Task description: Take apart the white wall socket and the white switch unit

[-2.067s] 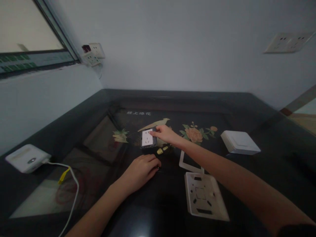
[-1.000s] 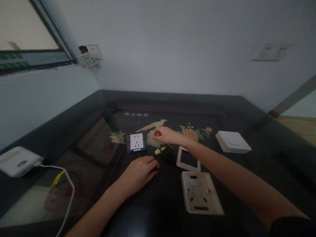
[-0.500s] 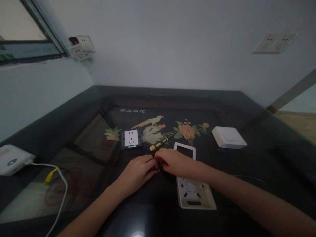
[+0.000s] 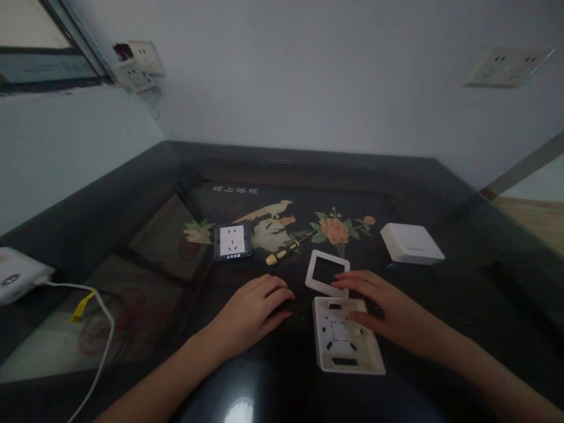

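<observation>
My left hand (image 4: 259,308) rests on the dark table with its fingers apart and nothing in them. Over the right edge of a white back box (image 4: 324,364) and the thin white frame (image 4: 311,269) above it, my right hand (image 4: 379,302) is spread; its fingertips reach the frame's lower right corner. Whether they touch it I cannot tell. Left of the frame lies a screwdriver with a yellow and black handle (image 4: 282,254). A socket module with a white face (image 4: 232,241) sits farther left.
A white switch box (image 4: 411,243) stands at the right. At the far left is a white device (image 4: 20,275) with a white cable (image 4: 108,335) and yellow tag. Wall sockets (image 4: 509,67) are beyond the glossy table (image 4: 264,388).
My hands have parted. The right one moved right to the white frame and box, and its fingers opened. The frame now sits tilted, slightly farther left. The view has shifted slightly.
</observation>
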Motion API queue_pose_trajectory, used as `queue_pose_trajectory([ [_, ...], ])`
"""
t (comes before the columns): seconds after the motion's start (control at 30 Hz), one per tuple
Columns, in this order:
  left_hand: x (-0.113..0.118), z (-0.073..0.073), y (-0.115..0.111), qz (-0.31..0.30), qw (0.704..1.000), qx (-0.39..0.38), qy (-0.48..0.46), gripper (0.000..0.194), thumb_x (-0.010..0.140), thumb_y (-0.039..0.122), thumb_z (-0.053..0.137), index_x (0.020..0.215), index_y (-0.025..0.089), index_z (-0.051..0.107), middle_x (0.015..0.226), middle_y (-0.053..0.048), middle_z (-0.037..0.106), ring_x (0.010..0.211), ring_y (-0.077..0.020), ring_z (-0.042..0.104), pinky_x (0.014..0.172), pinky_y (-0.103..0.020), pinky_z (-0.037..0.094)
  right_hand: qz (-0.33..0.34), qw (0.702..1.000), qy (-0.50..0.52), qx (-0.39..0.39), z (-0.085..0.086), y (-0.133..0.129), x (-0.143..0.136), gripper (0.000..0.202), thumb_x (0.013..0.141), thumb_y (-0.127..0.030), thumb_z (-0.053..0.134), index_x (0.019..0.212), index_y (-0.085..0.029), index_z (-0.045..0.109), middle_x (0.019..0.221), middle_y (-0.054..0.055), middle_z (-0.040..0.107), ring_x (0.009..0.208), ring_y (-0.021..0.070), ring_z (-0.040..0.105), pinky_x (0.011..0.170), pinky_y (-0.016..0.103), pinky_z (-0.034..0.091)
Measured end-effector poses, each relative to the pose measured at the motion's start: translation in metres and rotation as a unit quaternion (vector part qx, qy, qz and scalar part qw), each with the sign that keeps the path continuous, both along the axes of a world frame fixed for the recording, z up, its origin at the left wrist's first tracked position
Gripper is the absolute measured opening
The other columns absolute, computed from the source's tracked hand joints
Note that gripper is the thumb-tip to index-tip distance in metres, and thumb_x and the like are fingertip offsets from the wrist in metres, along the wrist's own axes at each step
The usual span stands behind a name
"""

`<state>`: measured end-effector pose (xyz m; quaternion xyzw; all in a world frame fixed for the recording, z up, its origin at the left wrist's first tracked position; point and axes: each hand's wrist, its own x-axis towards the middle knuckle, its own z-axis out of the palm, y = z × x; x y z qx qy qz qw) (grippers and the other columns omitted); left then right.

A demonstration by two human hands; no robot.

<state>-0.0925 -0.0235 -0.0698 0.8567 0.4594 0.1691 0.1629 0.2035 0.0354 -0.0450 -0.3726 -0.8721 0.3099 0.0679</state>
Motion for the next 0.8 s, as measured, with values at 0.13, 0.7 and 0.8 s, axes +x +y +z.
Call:
queue_pose_trajectory([
  [0.13, 0.005, -0.003, 0.000, -0.015, 0.999, 0.027, -0.011, 0.020, 0.090, 0.016, 0.065, 0.110, 0.020, 0.062, 0.110, -0.006, 0.067, 0.100, -0.0232, 0.064, 0.086, -0.039, 0.056, 0.000, 0.999, -0.011, 0.043, -0.012, -0.011, 0.001, 0.042, 0.090, -0.022, 0.060, 0.132, -0.020, 0.060, 0.135, 0.013, 0.062, 0.127, 0.0280, 0.056, 0.109, 0.053, 0.046],
  [0.7, -0.084, -0.024, 0.044, 0.247, 0.955, 0.157, 0.052, 0.045, 0.097, 0.029, 0.052, 0.141, 0.020, 0.052, 0.155, -0.014, 0.042, 0.144, -0.0369, 0.034, 0.117, -0.057, 0.032, 0.035, 0.994, 0.000, 0.100, -0.017, -0.025, -0.065, 0.036, 0.087, -0.003, 0.055, 0.117, -0.016, 0.069, 0.117, 0.013, 0.068, 0.109, 0.0291, 0.061, 0.093, 0.051, 0.052],
  [0.8, -0.084, -0.033, 0.045, 0.249, 0.955, 0.141, 0.082, 0.049, 0.096, 0.032, 0.054, 0.145, 0.026, 0.049, 0.161, -0.010, 0.034, 0.149, -0.0391, 0.025, 0.117, -0.058, 0.031, 0.049, 0.994, 0.005, 0.099, -0.015, -0.027, -0.085, 0.034, 0.087, -0.004, 0.056, 0.115, -0.017, 0.070, 0.115, 0.011, 0.069, 0.107, 0.0281, 0.061, 0.091, 0.049, 0.051],
])
